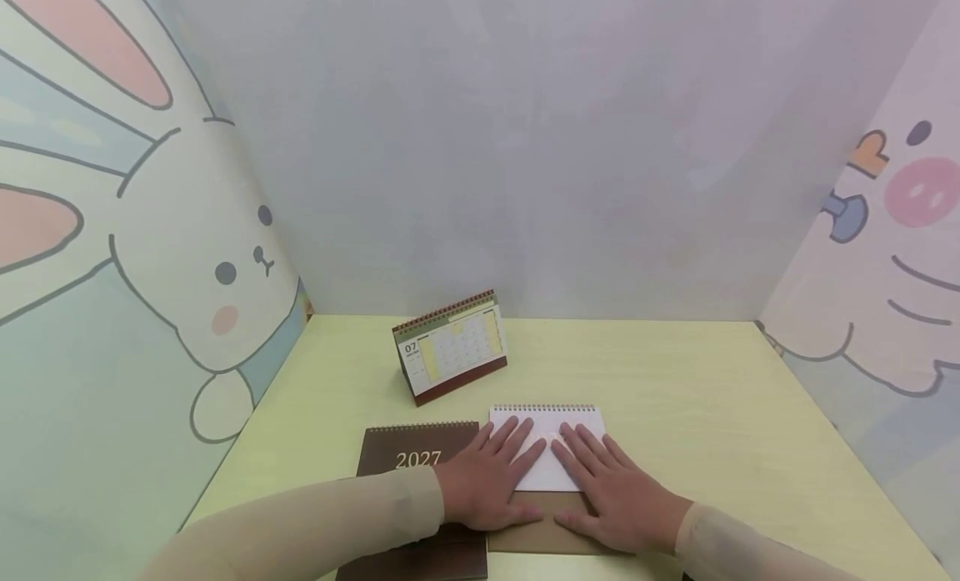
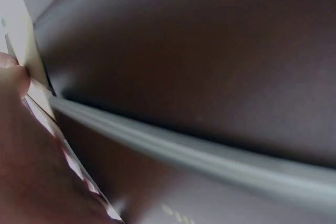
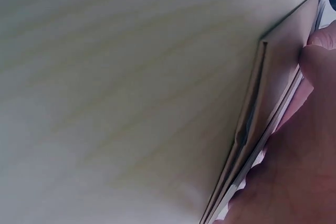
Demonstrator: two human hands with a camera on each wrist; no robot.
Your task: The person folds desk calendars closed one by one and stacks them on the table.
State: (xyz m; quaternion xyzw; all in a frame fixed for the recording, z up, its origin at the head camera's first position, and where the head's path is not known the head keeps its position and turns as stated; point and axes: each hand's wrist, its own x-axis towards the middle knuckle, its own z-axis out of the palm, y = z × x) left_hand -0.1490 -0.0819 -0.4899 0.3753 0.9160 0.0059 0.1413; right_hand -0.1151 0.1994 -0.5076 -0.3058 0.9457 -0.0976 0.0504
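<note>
A spiral-bound desk calendar with white pages [image 1: 546, 478] lies flat, its brown cardboard base [image 1: 555, 541] showing along the near side. My left hand [image 1: 487, 485] rests palm-down on its left part, fingers straight and spread. On the right part lies my right hand [image 1: 621, 496], spread the same way, with both thumbs on the brown card. In the right wrist view, the folded edge of the cardboard base [image 3: 286, 51] shows beside that hand [image 3: 299, 166]. Under my left forearm lies a dark brown calendar [image 1: 390, 444] marked 2027, partly hidden; its cover [image 2: 210, 56] fills most of the left wrist view.
Behind the flat calendars, a desk calendar [image 1: 459, 348] stands propped like a tent, turned at an angle and showing 07. The pale yellow table [image 1: 675, 381] meets a plain back wall [image 1: 525, 164]. Cartoon-printed panels close off the left and right sides.
</note>
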